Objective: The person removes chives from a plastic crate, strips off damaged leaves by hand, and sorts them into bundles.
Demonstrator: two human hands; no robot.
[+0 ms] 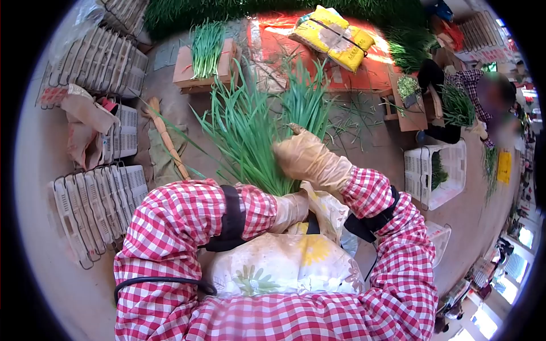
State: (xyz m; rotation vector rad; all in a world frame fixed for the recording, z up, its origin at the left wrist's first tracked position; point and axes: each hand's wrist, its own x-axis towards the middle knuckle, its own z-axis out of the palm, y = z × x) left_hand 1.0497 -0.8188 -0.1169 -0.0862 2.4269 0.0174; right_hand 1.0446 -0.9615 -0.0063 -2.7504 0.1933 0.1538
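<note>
My left hand (291,208), in a pale glove, is closed round the lower stems of a loose bunch of garlic chives (244,136) in front of my waist. The long green leaves fan out forward and to the left. My right hand (310,159), gloved too, is curled against the right side of the bunch, with a digit sticking up. Its other fingers are blurred and partly hidden, so what they hold does not show. Just beyond it lies another pile of garlic chives (307,99). A floral apron (284,267) covers my lap.
A chive bundle (208,48) rests on a block (187,65) ahead. Yellow packages (333,37) lie on an orange sheet (364,79). Stacked crates (96,210) stand left. At right are a white crate (435,170) with greens and a seated person (469,85) beside a small bench (406,113).
</note>
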